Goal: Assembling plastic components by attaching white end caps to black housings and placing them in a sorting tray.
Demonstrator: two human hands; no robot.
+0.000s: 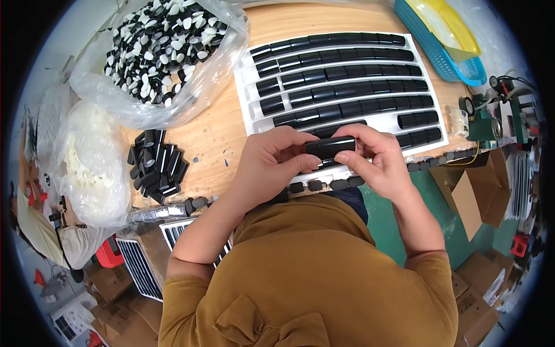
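Between both hands I hold a glossy black cylinder (330, 148), level, just above the near edge of a white tray (245, 104). My left hand (276, 157) pinches its left end with thumb and fingers. At its right end my right hand (374, 155) grips it the same way. Rows of similar black cylinders (352, 76) lie in the tray's grooves, with gaps in some rows. My hands hide part of the nearest rows. A loose heap of black cylinders (156, 165) lies on the table to the left.
A clear plastic bag (225, 63) holds small black and white pieces at the back left. Beside it sits a bag of whitish pieces (92, 168). Blue and yellow baskets (442, 40) stand back right, near a green bench device (483, 130). An open cardboard box (477, 191) is below right.
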